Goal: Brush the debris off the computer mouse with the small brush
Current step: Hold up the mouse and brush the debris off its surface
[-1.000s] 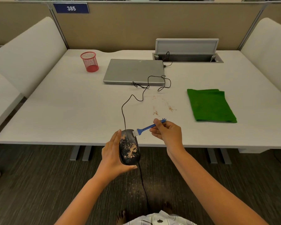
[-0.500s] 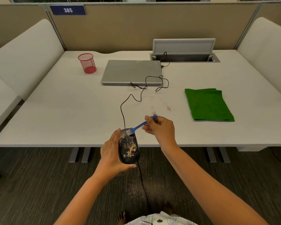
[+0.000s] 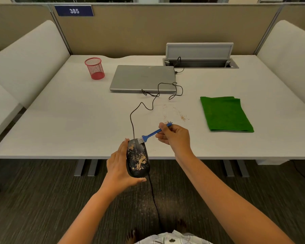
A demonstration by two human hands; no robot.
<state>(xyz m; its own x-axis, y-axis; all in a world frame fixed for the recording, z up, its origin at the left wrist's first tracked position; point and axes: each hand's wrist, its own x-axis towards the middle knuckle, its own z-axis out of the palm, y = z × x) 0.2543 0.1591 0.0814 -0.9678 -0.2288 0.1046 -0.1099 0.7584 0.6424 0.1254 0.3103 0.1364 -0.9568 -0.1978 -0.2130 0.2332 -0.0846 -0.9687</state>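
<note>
A black wired computer mouse speckled with tan debris is held by my left hand at the desk's near edge, fingers along its left side and thumb under its rear. My right hand pinches the blue handle of a small brush. Its white bristles touch the front top of the mouse near the buttons. The mouse cable runs up over the desk toward the laptop.
On the white desk lie a shut grey laptop, a red mesh cup, a folded green cloth and scattered tan crumbs. An open cable hatch sits at the back. Carpet below shows fallen dust.
The brush head swept left onto the front of the mouse, then drew slightly back to the right. My left hand keeps holding the mouse in about the same place.
</note>
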